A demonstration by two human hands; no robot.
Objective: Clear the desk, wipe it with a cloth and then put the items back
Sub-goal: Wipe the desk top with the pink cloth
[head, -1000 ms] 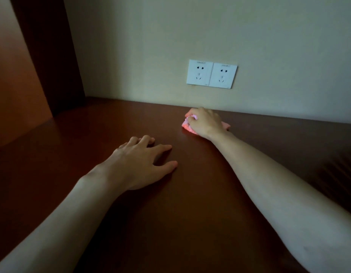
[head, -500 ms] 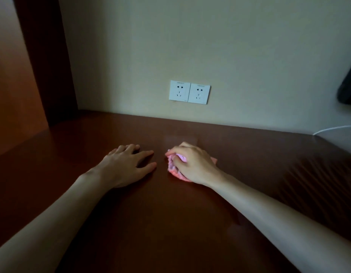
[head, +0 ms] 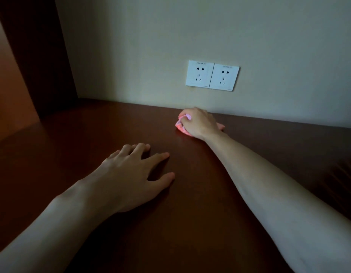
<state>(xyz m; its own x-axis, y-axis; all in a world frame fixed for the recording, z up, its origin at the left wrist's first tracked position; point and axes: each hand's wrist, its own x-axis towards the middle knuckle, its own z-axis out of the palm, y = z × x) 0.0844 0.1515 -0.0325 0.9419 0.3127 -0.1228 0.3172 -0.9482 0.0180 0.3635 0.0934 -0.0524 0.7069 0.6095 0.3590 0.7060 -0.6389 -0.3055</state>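
Observation:
The dark red-brown desk (head: 190, 223) fills the lower half of the view. My right hand (head: 199, 123) grips a bunched pink cloth (head: 179, 126) and holds it down on the desk at the far edge, just below the wall. Most of the cloth is hidden under the hand; a pink corner (head: 220, 126) shows to its right. Nearer to me and to the left, my left hand (head: 131, 174) rests flat on the desk with its fingers spread, holding nothing.
A double white wall socket (head: 212, 75) sits on the pale wall just above my right hand. A dark wooden upright panel (head: 36, 56) bounds the desk at the far left.
My right hand has pushed the pink cloth away from me, from beside my left hand to the desk's far edge by the wall. My left hand stays flat on the desk.

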